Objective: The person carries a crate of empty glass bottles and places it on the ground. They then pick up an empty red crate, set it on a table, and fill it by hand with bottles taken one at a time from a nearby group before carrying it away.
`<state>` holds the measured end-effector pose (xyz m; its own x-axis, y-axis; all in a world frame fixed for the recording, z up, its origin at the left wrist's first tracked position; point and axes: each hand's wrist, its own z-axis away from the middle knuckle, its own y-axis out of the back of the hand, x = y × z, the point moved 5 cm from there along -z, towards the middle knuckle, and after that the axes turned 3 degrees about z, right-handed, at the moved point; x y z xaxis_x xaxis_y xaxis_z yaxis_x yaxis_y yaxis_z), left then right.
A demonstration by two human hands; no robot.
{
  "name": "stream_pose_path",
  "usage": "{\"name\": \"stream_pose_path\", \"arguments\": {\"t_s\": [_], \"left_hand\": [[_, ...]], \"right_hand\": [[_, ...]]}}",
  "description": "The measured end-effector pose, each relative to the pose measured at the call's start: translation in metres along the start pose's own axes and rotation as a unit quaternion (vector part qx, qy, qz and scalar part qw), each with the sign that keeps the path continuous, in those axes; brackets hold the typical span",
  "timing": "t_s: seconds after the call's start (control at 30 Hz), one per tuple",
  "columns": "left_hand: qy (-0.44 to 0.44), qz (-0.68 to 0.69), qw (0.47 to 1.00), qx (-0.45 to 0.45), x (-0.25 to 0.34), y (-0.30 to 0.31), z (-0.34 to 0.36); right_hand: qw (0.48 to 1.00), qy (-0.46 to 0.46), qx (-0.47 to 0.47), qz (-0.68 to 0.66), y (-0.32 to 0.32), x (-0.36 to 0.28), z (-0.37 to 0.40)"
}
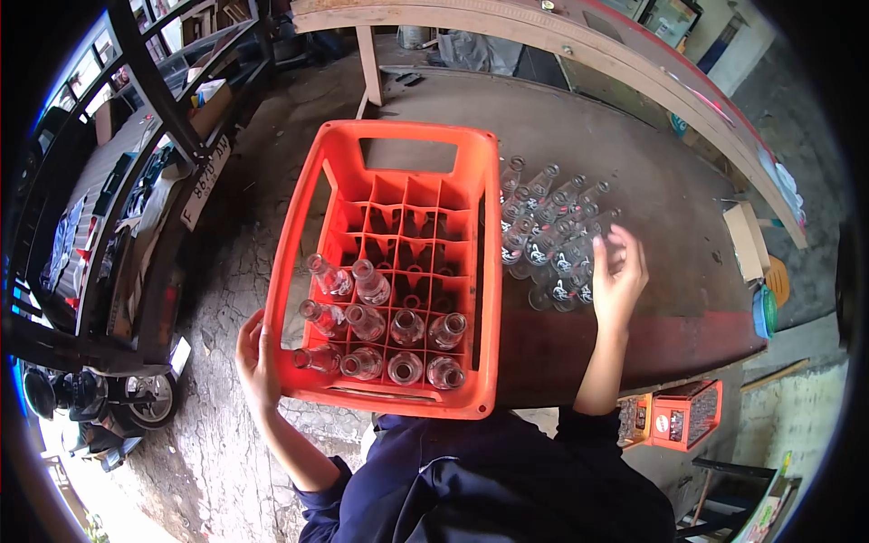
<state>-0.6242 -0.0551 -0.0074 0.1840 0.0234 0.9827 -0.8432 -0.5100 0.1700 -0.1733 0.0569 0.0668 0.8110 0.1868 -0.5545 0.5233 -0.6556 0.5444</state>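
A red-orange plastic bottle crate (490, 271) stands tilted before me, divided into square compartments. Several clear glass bottles (366, 323) sit mouth up in its near compartments; the far ones hold no upright bottle that I can make out. My left hand (258, 357) grips the crate's left rim near the front corner. To the right, my right hand (621, 271) is raised beside a cluster of clear glass bottles (552, 204) with white lettering, its fingers apart and curved, holding nothing visible. Part of the cluster is hidden behind the crate's edge.
The bottle cluster stands on a dark brown surface (670, 262). A wooden beam frame (434, 16) runs along the back. At lower right are more crates with bottles (685, 414). A cardboard box (744, 240) lies at the right. On the left are a truck bed and a motorcycle (145, 398).
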Motion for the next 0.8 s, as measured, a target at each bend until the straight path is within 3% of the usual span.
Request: {"name": "stream_pose_path", "arguments": {"t_s": [0.1,0.13,0.2,0.3,0.4,0.43,0.53,0.63,0.73,0.8], "left_hand": [[-0.003,0.000,1.000,0.000,-0.003,0.000,-0.001],[0.006,0.002,1.000,0.000,-0.002,0.000,0.000],[0.023,0.004,1.000,0.003,0.001,-0.001,0.001],[0.008,-0.026,1.000,0.009,0.002,0.000,0.001],[0.005,-0.021,1.000,0.003,0.000,0.001,0.000],[-0.014,-0.031,0.999,0.008,-0.003,0.002,-0.001],[-0.014,-0.009,1.000,0.006,-0.003,0.001,-0.001],[0.022,-0.013,1.000,-0.003,-0.004,0.003,0.000],[0.029,-0.009,1.000,0.000,-0.001,0.001,0.000],[0.022,-0.005,1.000,0.004,-0.002,0.002,0.001]], "right_hand": [[0.993,-0.021,-0.081,0.080,-0.005,0.034,0.017],[0.983,-0.086,-0.131,0.093,-0.010,0.046,0.024],[0.980,-0.035,-0.140,0.138,-0.021,0.056,0.029],[0.973,-0.083,-0.172,0.129,-0.034,0.076,0.035],[0.980,-0.061,-0.172,0.080,-0.031,0.074,0.038],[0.978,-0.093,-0.187,0.019,-0.029,0.071,0.039],[0.983,-0.060,-0.170,-0.039,-0.016,0.057,0.040],[0.992,-0.079,-0.043,-0.092,0.020,0.019,0.022],[0.981,-0.021,0.067,-0.182,0.060,-0.025,-0.003],[0.978,0.023,0.111,-0.174,0.084,-0.052,-0.015]]}}
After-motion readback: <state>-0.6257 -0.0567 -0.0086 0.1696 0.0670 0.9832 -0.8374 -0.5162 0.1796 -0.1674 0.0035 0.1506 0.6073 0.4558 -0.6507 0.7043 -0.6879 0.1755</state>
